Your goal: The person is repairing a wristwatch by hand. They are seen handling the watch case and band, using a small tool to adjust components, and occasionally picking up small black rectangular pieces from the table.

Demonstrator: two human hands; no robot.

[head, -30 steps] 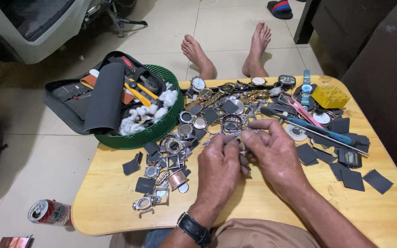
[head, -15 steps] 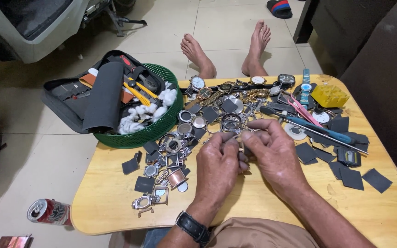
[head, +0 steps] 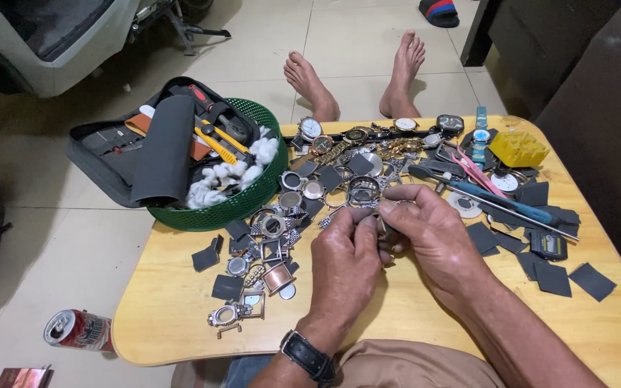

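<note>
My left hand [head: 345, 264], with a black wristwatch on its wrist, and my right hand [head: 431, 233] meet over the middle of a low wooden table [head: 174, 316]. Together they pinch a small metal watch part [head: 381, 224] between thumbs and fingers; most of it is hidden by the fingers. Just beyond the hands lies a round watch case [head: 363, 190]. A spread of watch cases, metal bands and faces [head: 274, 226] covers the table to the left and behind.
A green mesh basket [head: 242, 201] with a black tool case, yellow tools and cotton sits at the table's left rear. A blue-handled screwdriver [head: 515, 205], pink tweezers, a yellow block [head: 517, 148] and dark square pads lie right. Two bare feet [head: 357, 72] rest beyond; a drinks can [head: 79, 330] lies on the floor.
Both hands stay together at the same spot; the fingers shift slightly on the small part. Nothing else on the table has moved.
</note>
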